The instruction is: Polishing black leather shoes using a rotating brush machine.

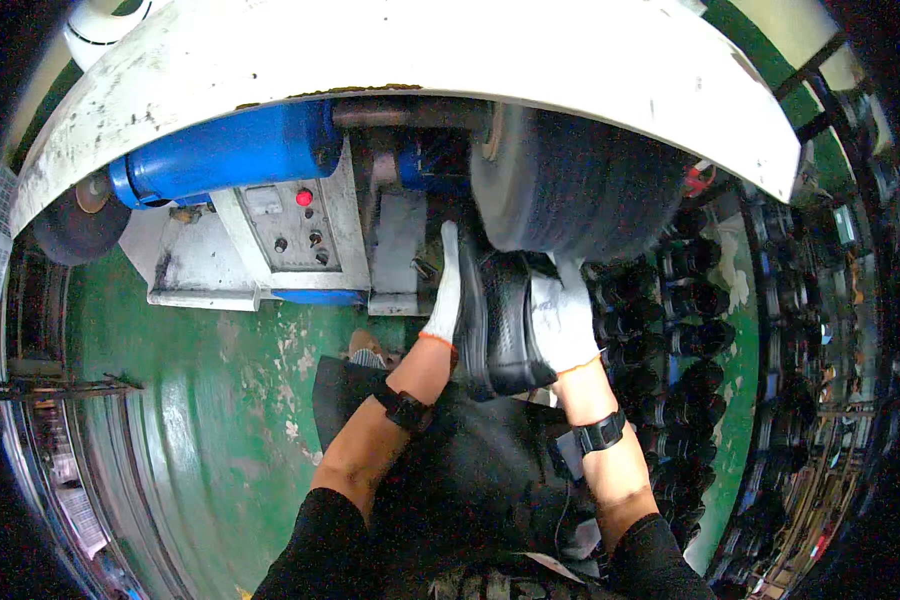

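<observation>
You've got the black shoe (pixel 500 320) sandwiched between both gloved hands, so it's not going anywhere sideways. Your left hand (pixel 444 295) is flat along its left side, fingers stretched up toward the toe end, and your right hand (pixel 562 320) is wrapped on the right side, closed around it. Hands are apart by just the width of the shoe, both clamped on it.

The shoe's long axis runs straight away from you, heel end near your wrists, front end pointing up at the dark buffing wheel (pixel 570 185). Looks like the front of the shoe is right at the wheel's lower face, touching or as good as; the blur makes it hard to call exactly. Neither hand is really nearer, they're level, though your left fingertips reach a bit further forward and end up closest to the wheel.

Just past your left hand is the grey control panel (pixel 295 225) with a red button, and beyond that the blue motor housing (pixel 225 150). A second, smaller wheel (pixel 80 225) sits way off to the far left. The white curved hood (pixel 420 50) arcs over everything at the far end.

Off to the right of your right hand, the racks (pixel 690 330) are stacked with rows of dark shoes, packed full as far as I can see.
</observation>
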